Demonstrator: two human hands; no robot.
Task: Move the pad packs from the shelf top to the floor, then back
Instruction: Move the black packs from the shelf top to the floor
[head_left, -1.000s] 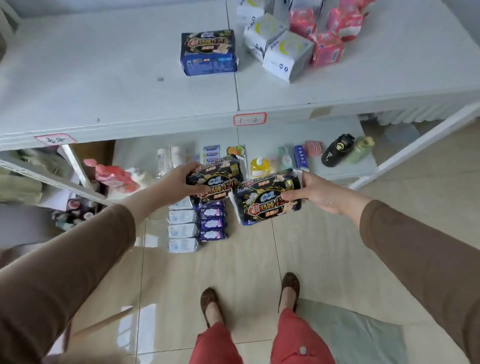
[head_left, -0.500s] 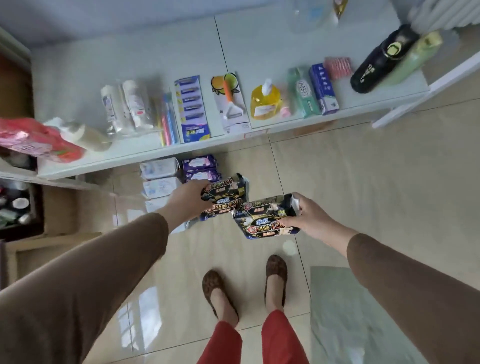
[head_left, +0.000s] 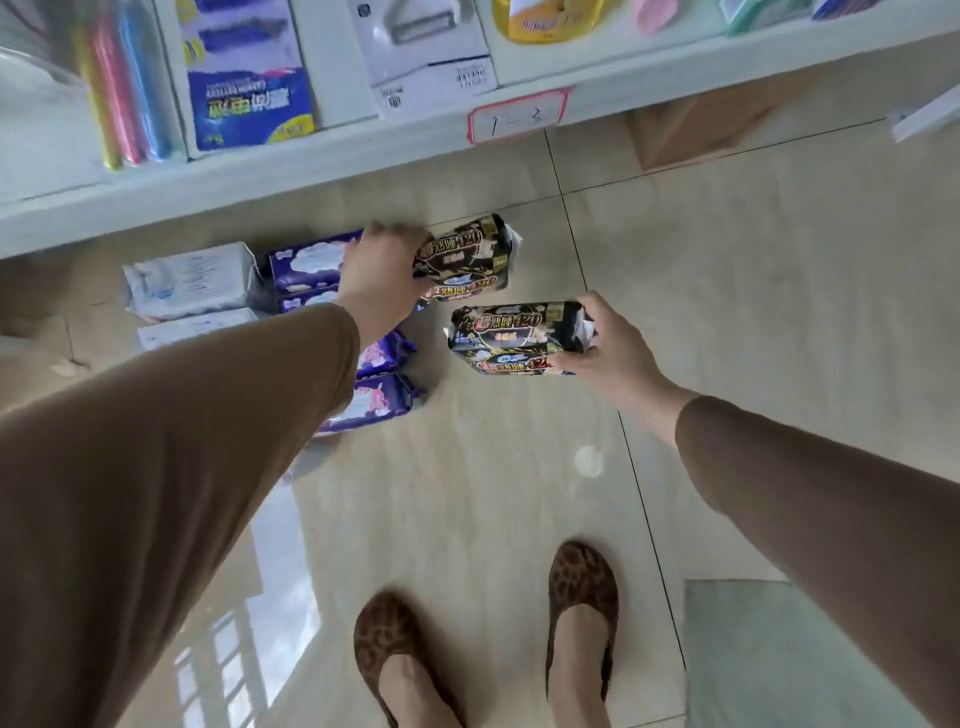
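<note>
**Two black pad packs held low over the tiled floor**

You looked straight down. Your left hand (head_left: 382, 273) grasped one black pad pack (head_left: 467, 262) by its left end, low beside the purple packs (head_left: 306, 265) lying on the floor (head_left: 727, 291) just in front of the shelf's front edge (head_left: 291, 174). Whether it touched the floor could not be told. Your right hand (head_left: 613, 345) gripped a second black pack (head_left: 511, 338) by its right end, fingers curled round it, near the first but apart. White packs (head_left: 192, 283) lay left of the purple ones. Your leopard-print shoes (head_left: 582, 587) stood below.
</note>
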